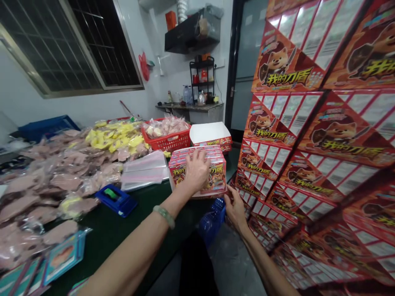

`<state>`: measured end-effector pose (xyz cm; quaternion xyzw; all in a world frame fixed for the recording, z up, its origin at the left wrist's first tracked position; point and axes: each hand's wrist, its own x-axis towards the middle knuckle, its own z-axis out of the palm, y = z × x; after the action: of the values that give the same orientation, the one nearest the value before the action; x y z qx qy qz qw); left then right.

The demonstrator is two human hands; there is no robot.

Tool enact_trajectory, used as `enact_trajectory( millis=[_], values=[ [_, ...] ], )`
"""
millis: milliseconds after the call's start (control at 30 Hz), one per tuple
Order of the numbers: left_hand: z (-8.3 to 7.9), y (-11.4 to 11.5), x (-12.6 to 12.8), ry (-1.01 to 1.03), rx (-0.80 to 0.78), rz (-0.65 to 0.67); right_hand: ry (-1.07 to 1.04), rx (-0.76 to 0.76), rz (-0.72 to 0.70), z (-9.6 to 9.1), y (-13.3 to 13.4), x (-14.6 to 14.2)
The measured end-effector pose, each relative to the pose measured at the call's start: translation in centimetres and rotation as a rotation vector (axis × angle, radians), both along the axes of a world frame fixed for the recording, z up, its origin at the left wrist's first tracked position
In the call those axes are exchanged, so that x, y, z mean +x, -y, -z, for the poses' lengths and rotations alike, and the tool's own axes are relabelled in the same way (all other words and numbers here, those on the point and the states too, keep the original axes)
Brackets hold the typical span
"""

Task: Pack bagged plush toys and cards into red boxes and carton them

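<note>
head view: we rest our left hand [197, 170] flat on a stack of glossy red printed cardboard boxes [216, 176] at 12 o'clock, its fingers spread open and holding nothing. the stack is several layers deep, but we cannot count it exactly. our right hand [236, 209] sits at 1 o'clock, its fingers half curled at the stack's near corner; we cannot tell if they pinch it. one beaded green bracelet [163, 216] circles our left wrist. the stack stands on a smooth dark green bench [105, 234], with one blue plastic mesh basket [214, 220] just below our right hand.

left of the stack lie one blue plastic tool with a green insert [115, 200] and a flat pile of clear plastic sleeves [143, 170]. a heap of dozens of soft, sealed pinkish bags [55, 181] fills 9 o'clock, and crinkly yellow packets [114, 135] lie toward 11 o'clock. beyond them are one red slotted plastic basket [166, 139] of bagged pieces, one blue plastic crate [46, 127] and one white-topped box [210, 133]. from 2 to 4 o'clock rises a wall of dozens of angular cartons [321, 135] printed with a cartoon dog.
</note>
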<state>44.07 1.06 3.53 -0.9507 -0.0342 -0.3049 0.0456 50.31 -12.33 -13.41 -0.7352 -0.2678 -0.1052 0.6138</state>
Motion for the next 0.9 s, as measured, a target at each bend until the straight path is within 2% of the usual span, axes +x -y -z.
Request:
enact_trajectory(
  millis=[67, 133, 200, 267, 300, 367, 433, 500, 533, 600, 667, 767, 833, 900],
  values=[
    [-0.9, -0.1, -0.7, -0.028, 0.015, 0.006, -0.016, 0.015, 0.074, -0.5, 0.8, -0.4],
    [-1.6, -0.2, -2.7, -0.005, 0.011, 0.004, 0.028, 0.045, 0.185, -1.8, 1.7, -1.8],
    [-1.9, -0.4, -6.3, 0.047, -0.013, 0.001, 0.097, 0.085, 0.263, -3.6, 2.1, -4.4],
    [-1.6, -0.9, -11.4, 0.088, -0.049, -0.015, 0.107, 0.127, 0.215, -5.6, 1.6, -7.7],
    [-1.2, -1.2, -14.4, 0.101, -0.070, -0.037, 0.120, 0.138, 0.157, -6.5, 1.0, -9.4],
    [0.1, -2.1, -21.0, 0.132, -0.131, -0.150, 0.196, 0.092, -0.067, -8.0, -1.0, -13.1],
    [1.9, -3.2, -28.4, 0.164, -0.188, -0.407, 0.323, 0.031, -0.410, -9.3, -3.6, -17.2],
    [3.7, -3.9, -36.2, 0.123, -0.194, -0.759, 0.413, 0.013, -0.785, -10.5, -6.7, -21.8],
    [4.6, -4.1, -40.0, 0.137, -0.196, -0.890, 0.426, 0.015, -0.948, -11.0, -8.4, -24.1],
    [6.2, -4.1, -46.9, 0.159, -0.197, -1.083, 0.408, -0.011, -1.204, -11.9, -11.9, -29.1],
    [7.7, -3.8, -52.2, 0.119, -0.203, -1.239, 0.408, -0.090, -1.365, -12.5, -15.9, -34.0],
    [9.9, -3.1, -56.4, -0.025, -0.247, -1.345, 0.566, -0.336, -1.427, -12.7, -22.2, -41.4],
    [11.1, -2.9, -57.0, -0.036, -0.265, -1.367, 0.637, -0.429, -1.414, -12.4, -25.8, -46.0],
    [12.2, -2.8, -56.9, -0.023, -0.271, -1.395, 0.679, -0.500, -1.382, -11.8, -28.3, -49.8]
  ],
)
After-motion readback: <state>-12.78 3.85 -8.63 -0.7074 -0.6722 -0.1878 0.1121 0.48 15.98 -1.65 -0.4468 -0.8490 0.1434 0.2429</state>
